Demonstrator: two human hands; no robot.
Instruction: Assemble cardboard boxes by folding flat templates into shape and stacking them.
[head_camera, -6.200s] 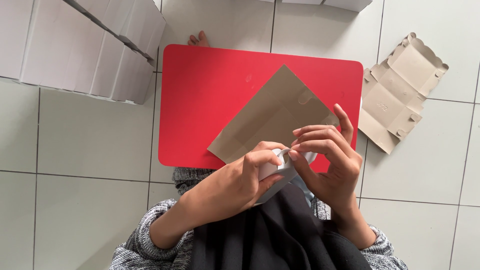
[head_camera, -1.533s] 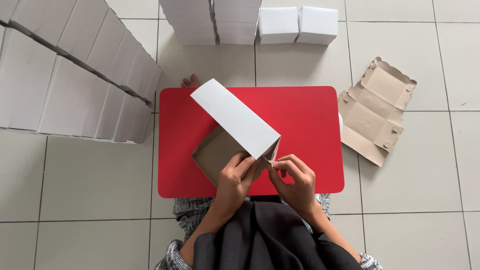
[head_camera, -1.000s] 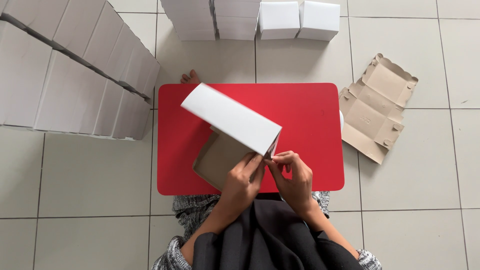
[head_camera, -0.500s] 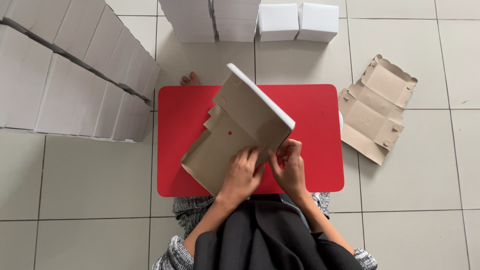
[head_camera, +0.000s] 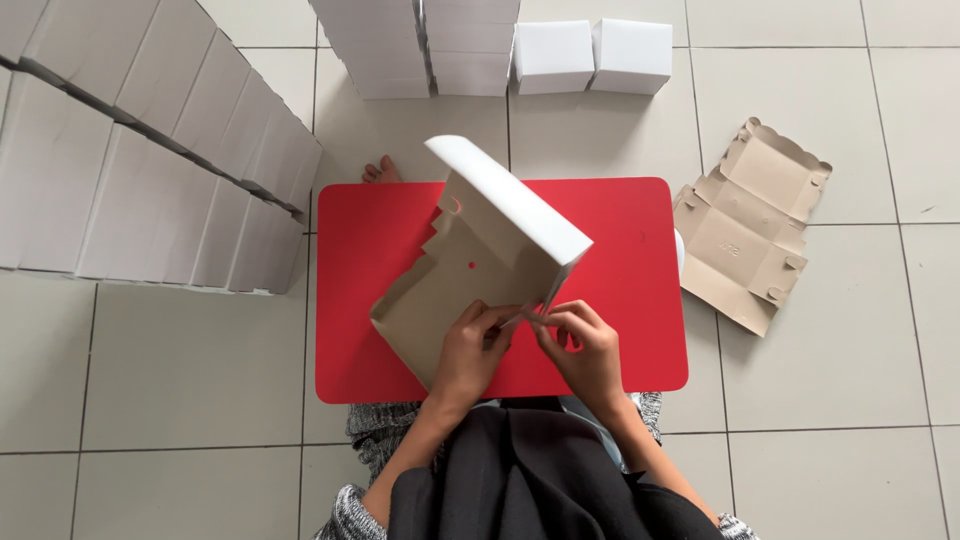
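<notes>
Pale floor tiles (head_camera: 830, 330) spread out on every side of a low red worktop (head_camera: 640, 300), and everything else is best placed from that red slab. Over its middle a half-folded cardboard box (head_camera: 470, 280) is held up on a tilt, white outside and brown inside, one white panel lifted toward the far edge of the worktop and the brown panels sloping down toward the near edge. The left hand (head_camera: 468, 350) is pressed flat against the brown inner face near that low corner, fingers closed over the card. The right hand (head_camera: 585, 350) sits just beside it, fingertips pinching a small flap or tab at the box's lower edge; the two hands are close to touching. Beyond the right edge of the worktop an unfolded brown blank (head_camera: 750, 240) lies flat on the floor. Past the far edge stand white finished boxes (head_camera: 590, 55) and taller stacks of them, and off the left edge long rows of flat-packed white card (head_camera: 150, 170) lean together. To my eye the risk sits in that pinched flap: if it is pushed at an angle it could crease or tear rather than seat, and since the box is propped only by two hands at one corner, the raised panel could spring open or the whole shape could twist out of square.
</notes>
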